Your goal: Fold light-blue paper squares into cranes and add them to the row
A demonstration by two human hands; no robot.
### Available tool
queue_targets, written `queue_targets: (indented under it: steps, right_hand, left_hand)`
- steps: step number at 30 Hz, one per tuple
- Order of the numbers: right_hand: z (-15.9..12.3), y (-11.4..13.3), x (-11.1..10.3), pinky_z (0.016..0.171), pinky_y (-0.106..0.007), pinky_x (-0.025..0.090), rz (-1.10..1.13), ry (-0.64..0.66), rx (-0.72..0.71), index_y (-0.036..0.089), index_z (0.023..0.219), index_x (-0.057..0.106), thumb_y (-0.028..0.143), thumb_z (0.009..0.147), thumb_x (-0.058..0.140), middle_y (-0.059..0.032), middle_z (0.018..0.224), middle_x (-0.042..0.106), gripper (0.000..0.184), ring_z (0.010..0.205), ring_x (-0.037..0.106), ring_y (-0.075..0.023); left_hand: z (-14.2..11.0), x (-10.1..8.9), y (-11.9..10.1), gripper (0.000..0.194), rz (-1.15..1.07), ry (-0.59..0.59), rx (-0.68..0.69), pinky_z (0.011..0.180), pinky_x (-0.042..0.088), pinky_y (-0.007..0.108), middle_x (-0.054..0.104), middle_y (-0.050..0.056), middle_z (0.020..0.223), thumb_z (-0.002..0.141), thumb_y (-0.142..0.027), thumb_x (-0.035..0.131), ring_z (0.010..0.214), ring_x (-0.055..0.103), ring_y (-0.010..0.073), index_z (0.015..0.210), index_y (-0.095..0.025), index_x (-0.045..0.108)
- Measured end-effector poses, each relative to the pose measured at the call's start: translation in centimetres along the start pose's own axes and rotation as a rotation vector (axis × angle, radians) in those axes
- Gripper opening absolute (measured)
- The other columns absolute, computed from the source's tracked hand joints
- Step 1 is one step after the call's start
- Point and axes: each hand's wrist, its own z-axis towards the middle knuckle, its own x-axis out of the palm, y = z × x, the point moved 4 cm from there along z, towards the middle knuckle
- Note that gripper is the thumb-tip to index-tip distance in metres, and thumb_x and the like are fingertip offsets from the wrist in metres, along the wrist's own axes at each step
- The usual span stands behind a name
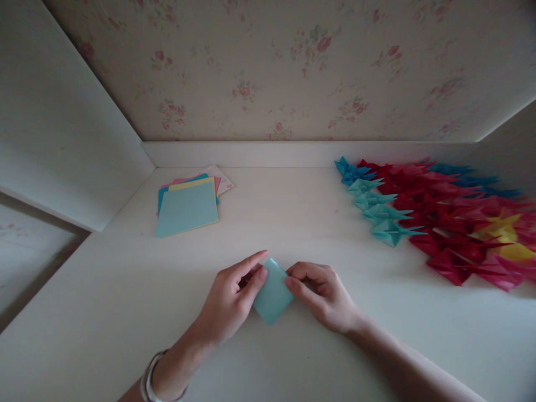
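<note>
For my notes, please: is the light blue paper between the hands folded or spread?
It looks folded: the light blue paper is a small diamond, clearly smaller than the stacked light blue sheet. Its layers cannot be counted.

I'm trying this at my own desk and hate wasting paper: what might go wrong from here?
Uneven pulling by the left hand and right hand might skew the small aqua paper held between them.

The fanned paper stack could slide if brushed.

A wide rightward sweep might crush the folded paper figures.
</note>
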Motion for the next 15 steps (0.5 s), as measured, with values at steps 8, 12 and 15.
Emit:
queue_targets:
  steps: [8, 12, 15]
  right_hand:
    - [-0.2, 0.1, 0.0, 0.054, -0.026, 0.039, 0.016, 0.038, 0.007, 0.016, 0.073, 0.064, 0.038, 0.091, 0.056, -0.0033, 0.068, 0.061, 0.029, 0.060, 0.051, -0.0135]
    - [-0.1, -0.2, -0.3, 0.054, -0.025, 0.040, 0.072, -0.026, 0.057, 0.016, 0.079, 0.067, 0.042, 0.091, 0.058, -0.0040, 0.069, 0.063, 0.031, 0.061, 0.052, -0.0142]
    - [0.0, -0.5, -0.2, 0.054, -0.025, 0.039, 0.131, -0.013, 0.074, 0.016, 0.080, 0.067, 0.044, 0.088, 0.062, -0.0031, 0.069, 0.063, 0.030, 0.061, 0.052, -0.0137]
  left_hand:
    - [0.3, -0.5, -0.5, 0.019, 0.011, 0.003, 0.049, 0.070, 0.054, 0.023, 0.078, 0.003, 0.090, 0.090, -0.033, 0.064, 0.080, 0.070, 0.0172, 0.098, -0.022, 0.077]
    - [0.4, -0.9, -0.2, 0.018, -0.051, -0.017, -0.008, 0.071, 0.055, 0.024, 0.078, 0.003, 0.088, 0.087, -0.035, 0.067, 0.079, 0.071, 0.0181, 0.093, -0.021, 0.077]
    - [0.4, -1.1, 0.0, 0.018, -0.085, -0.032, -0.039, 0.068, 0.054, 0.024, 0.077, 0.003, 0.084, 0.086, -0.036, 0.068, 0.076, 0.070, 0.0179, 0.089, -0.021, 0.077]
